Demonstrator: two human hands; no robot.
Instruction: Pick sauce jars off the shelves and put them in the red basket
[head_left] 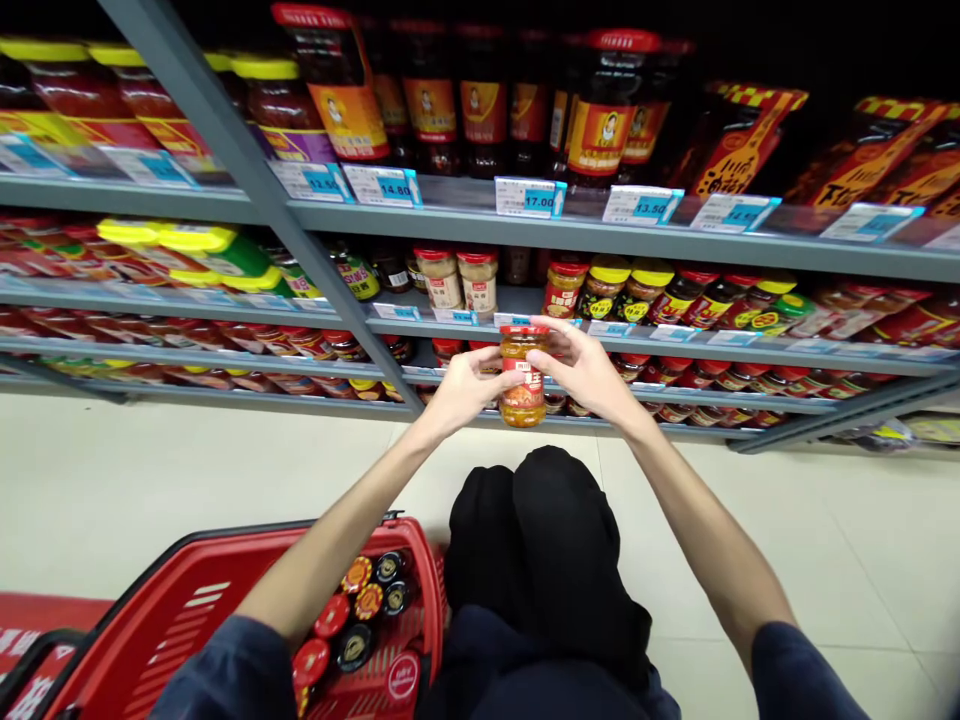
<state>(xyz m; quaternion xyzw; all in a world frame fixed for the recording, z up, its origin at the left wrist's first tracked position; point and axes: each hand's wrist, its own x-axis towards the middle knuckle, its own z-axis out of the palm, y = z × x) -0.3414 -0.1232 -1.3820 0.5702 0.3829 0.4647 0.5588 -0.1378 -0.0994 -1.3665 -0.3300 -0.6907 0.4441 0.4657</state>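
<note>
A glass jar [523, 385] with a red lid, a red label and orange-brown contents is held upright in front of the lower shelves. My left hand [466, 388] grips its left side, the thumb lying on the label. On the other side my right hand [576, 365] holds the jar near the lid, with the thumb at the label's upper right. Just behind the jar runs the shelf edge [480, 330] with price tags. Two pale jars [478, 283] with red lids stand on that shelf, up and to the left of the held jar.
A red shopping basket [255, 560] stands on the floor at the lower left, with several lidded jars [354, 645] inside. Sauce bottles [600, 110] and tagged packs fill the upper shelf. A slanted grey post [300, 240] crosses the shelves on the left. My knees are below the jar.
</note>
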